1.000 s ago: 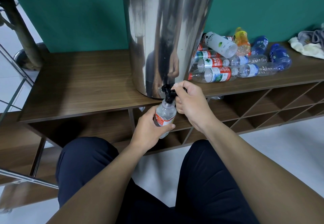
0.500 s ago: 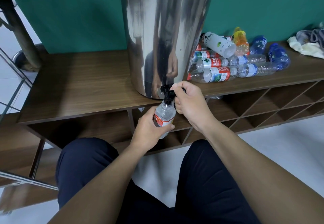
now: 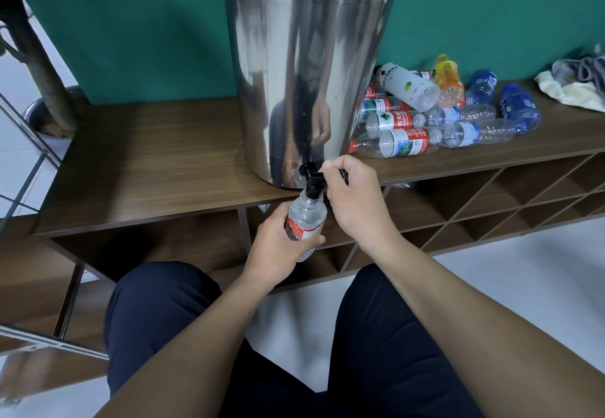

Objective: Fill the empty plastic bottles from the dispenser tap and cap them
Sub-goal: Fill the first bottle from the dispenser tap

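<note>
A long wooden desk stands against the green wall, with open shelf cells under its top. A tall steel dispenser sits on it near the front edge. Just to the right of it, a heap of plastic bottles lies on its side. At the far right end rests a crumpled cloth.

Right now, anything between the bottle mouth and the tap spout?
Nothing visible. The left hand holds the clear plastic bottle with the red-orange label with its neck right at the black tap of the steel dispenser. The right hand grips the tap lever from the side.
</note>
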